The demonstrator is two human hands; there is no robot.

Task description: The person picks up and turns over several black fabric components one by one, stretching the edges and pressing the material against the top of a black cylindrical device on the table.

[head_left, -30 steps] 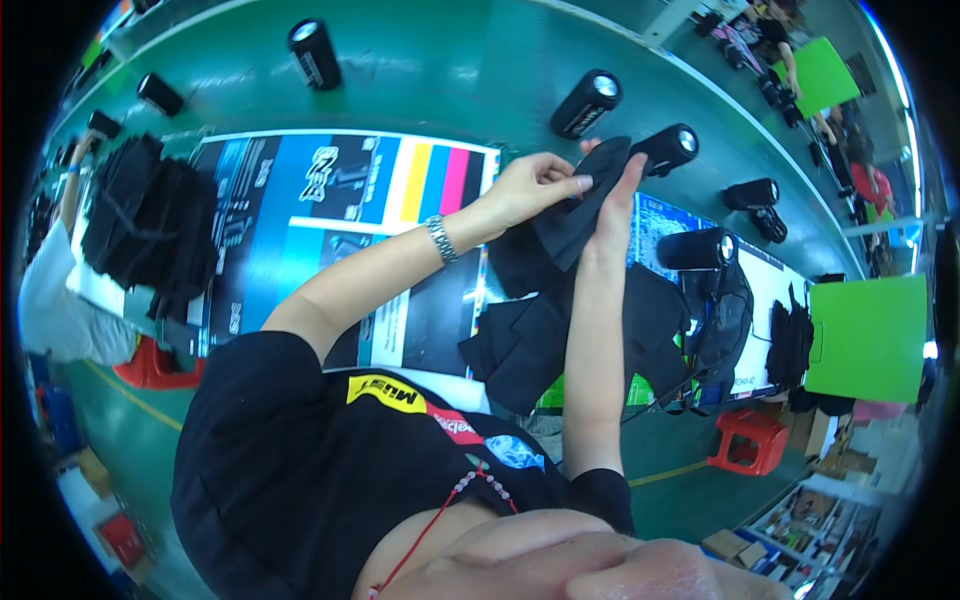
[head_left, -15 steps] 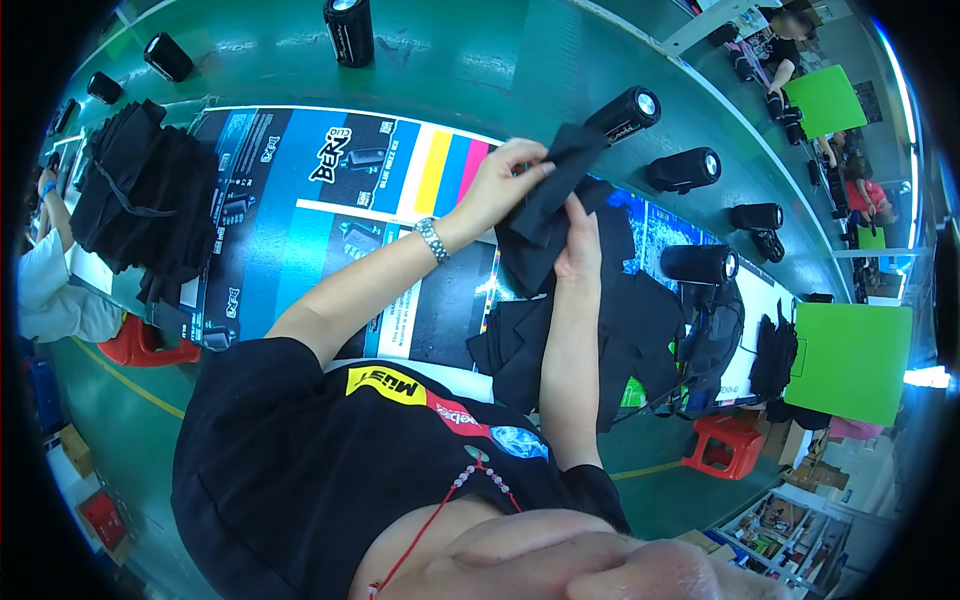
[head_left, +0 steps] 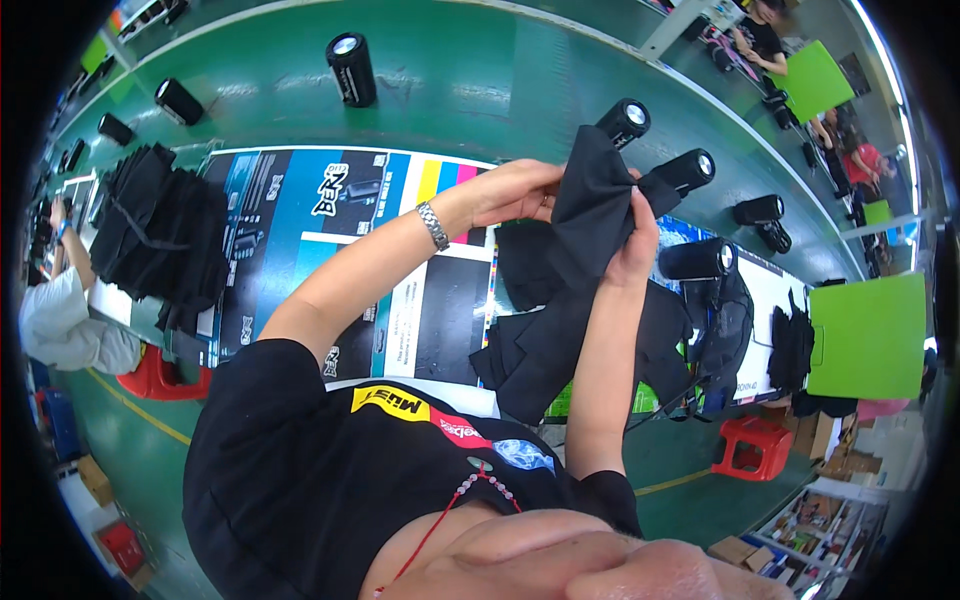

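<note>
In front of me, both hands hold up a piece of black cloth (head_left: 592,205). My left hand (head_left: 522,190) has its fingers closed at the cloth's left edge, partly hidden behind it. My right hand (head_left: 632,245) pinches the right side, where the fabric gathers into folds near the thumb tip. Whether the piece is a flat cut or a pouch, I cannot tell. Under my hands lies a loose heap of similar black cloth pieces (head_left: 545,350) on the printed sheet (head_left: 300,260) covering the table. Just beyond the held cloth stands a black cylindrical speaker (head_left: 625,122).
A tall stack of black cloth (head_left: 160,230) stands at the left. More black cylindrical speakers, one (head_left: 352,70) at the far middle, stand along the green surface (head_left: 470,80). Right are a green board (head_left: 868,335) and a red stool (head_left: 752,448). A co-worker (head_left: 70,310) sits at left.
Both hands have moved right with the cloth. The cloth, folded into a narrow strip before, is now spread wider and hangs between the hands. My right hand has risen to its right side.
</note>
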